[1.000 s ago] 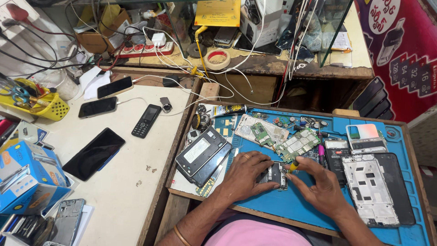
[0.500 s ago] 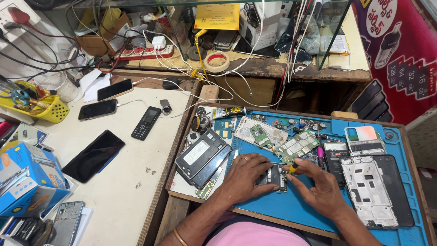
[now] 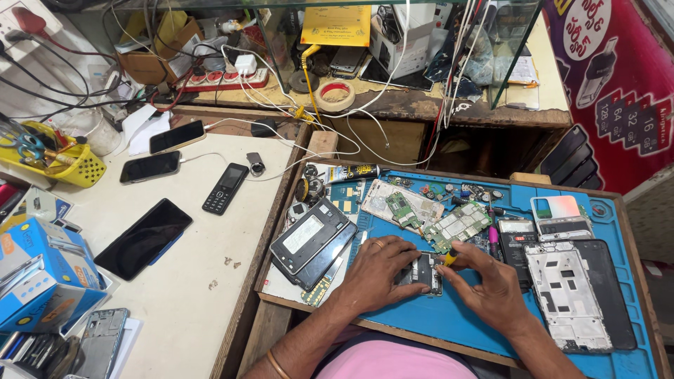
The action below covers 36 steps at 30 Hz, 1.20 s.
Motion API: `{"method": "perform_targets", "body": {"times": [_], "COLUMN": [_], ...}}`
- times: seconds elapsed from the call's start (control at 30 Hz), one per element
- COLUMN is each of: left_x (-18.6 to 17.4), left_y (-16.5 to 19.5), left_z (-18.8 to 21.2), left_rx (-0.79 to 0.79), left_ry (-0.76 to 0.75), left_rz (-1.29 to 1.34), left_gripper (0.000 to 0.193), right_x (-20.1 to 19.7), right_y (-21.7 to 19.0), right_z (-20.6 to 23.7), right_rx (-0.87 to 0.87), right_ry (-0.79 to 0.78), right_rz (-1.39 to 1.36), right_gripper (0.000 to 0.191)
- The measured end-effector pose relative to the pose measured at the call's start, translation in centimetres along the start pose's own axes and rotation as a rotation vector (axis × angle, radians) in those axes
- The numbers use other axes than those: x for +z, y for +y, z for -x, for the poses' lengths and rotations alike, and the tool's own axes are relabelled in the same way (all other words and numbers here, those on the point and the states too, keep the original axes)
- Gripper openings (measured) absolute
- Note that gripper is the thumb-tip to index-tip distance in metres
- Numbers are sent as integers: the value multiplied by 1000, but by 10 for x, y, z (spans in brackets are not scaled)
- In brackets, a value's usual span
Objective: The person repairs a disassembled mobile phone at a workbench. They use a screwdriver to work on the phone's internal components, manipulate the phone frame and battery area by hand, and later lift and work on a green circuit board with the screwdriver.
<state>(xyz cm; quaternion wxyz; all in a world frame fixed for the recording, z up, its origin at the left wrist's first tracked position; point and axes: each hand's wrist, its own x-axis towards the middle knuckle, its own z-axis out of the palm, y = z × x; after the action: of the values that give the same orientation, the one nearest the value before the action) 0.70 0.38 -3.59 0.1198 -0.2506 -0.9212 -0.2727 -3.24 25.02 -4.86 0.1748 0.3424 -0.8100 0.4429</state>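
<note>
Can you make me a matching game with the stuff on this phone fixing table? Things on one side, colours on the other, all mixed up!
Things:
1. work mat
2. basket
3. tape roll
4. keypad phone

Colours:
A. black
B. yellow
C. blue
D. tan

Pairs: 1-C, 2-B, 3-D, 4-A

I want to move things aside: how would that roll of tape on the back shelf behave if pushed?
The roll of tape lies flat on its side, so it would probably slide rather than roll. It looks light and rigid, a hollow ring. Cables lie close by and might snag it.
</note>
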Motion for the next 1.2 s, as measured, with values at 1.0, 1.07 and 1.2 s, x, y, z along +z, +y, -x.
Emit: {"method": "perform_targets", "body": {"times": [1.0,1.07,1.2], "left_x": [-4,-10,-26], "left_y": [20,25,29], "left_z": [-8,-12,-16], "left_rx": [-143,-191,-254], "left_ry": [-109,-123,-122], "left_rz": [-67,-62,-7], "left_gripper": [99,104,95], "right_x": [-23,-25,-27], "right_y": [-17,-20,-22], "right_z": [-3,-8,-11], "right_rx": [202,148,126], "right_ry": [-25,-69,-126], "right_rz": [256,367,497], "right_gripper": [61,52,47]}}
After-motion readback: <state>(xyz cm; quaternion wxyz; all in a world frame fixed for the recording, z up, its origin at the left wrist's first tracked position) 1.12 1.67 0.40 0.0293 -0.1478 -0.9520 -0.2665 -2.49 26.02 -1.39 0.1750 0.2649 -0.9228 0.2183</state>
